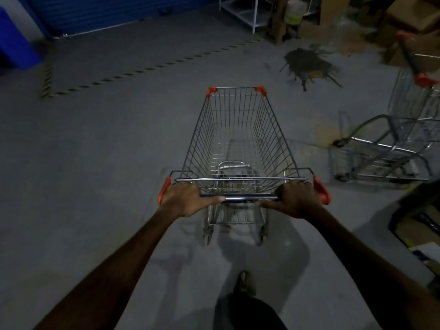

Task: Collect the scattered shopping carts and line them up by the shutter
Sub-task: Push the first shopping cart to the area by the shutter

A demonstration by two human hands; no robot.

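Head view, looking forward and down: a person steers an empty silver wire shopping cart with orange corner guards [239, 136] across a grey concrete floor [107, 151]. The left hand [184, 200] and the right hand [296, 200] each wrap the dark handlebar [240, 198] near its opposite ends, fingers curled over the top and thumbs lying along the bar. This wide, symmetrical grip probably serves steering, since pressure on one end turns the nose. The cart stands directly ahead of the person, its nose angled toward the blue ribbed roller shutter [102, 14] at the far upper left, still well apart from it. A yellow-and-black striped floor line [152, 67] marks off the bay before the shutter, the likely parking strip. To the right, a second wire cart with orange trim [409, 110] stands askew near stacked brown cardboard boxes [414, 17], presumably awaiting collection. A dark floor stain [307, 65] lies between the two carts, farther back. One foot [244, 281] shows below the handlebar, mid-stride by appearance.
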